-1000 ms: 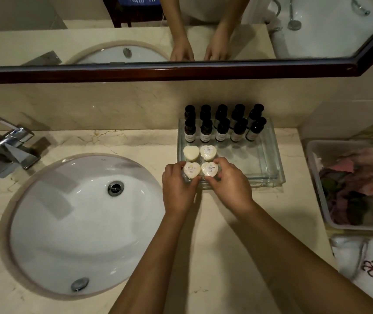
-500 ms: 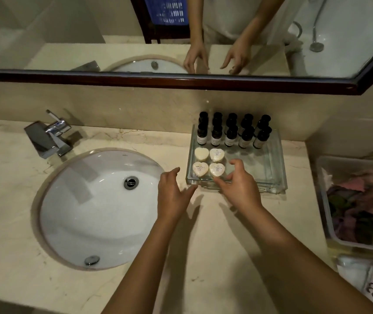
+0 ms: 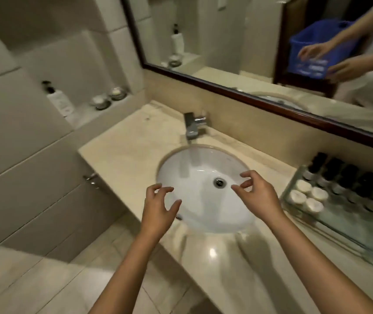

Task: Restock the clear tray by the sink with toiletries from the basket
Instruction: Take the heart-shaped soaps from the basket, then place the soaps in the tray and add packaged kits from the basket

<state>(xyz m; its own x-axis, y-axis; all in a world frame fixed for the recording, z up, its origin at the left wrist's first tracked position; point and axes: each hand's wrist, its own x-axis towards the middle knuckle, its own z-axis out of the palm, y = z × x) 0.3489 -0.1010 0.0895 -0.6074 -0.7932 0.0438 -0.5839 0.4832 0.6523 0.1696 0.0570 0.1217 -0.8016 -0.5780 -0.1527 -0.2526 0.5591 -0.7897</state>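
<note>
marble counter w/ oval white sink set in it. chrome faucet at back edge, drain mid-basin. view is motion-blurred, fine detail soft.

l hand: over sink's near-left rim, holds nothing. fingers spread & loosely curled, thumb out to the side. no contact w/ anything that shows.

r hand: over basin's right half, just right of drain, also holds nothing. fingers half-curled, thumb & index apart. both forearms bare, reaching in from bottom edge.

tray: clear, on counter right of sink, up near the wall. apart from both hands, r hand the nearer one. inside:
- dark-capped bottles in 2 rows along wall side, upright. count unclear (blur).
- 4 pale soaps in a 2-by-2 block at tray's sink end, in front of bottles. shape & print not readable.

basket: blue, seen only as a reflection in mirror, upper right. reflected hands overlap its front, contact can't tell. contents can't tell.

other:
- mirror has dark wood frame, runs along above backsplash.
- tiled ledge far left w/ white pump bottle, dark pump top, plus 2 small dishes beside it.
- metal handle on cabinet front below counter's left end.
- pale tile floor lower left.
</note>
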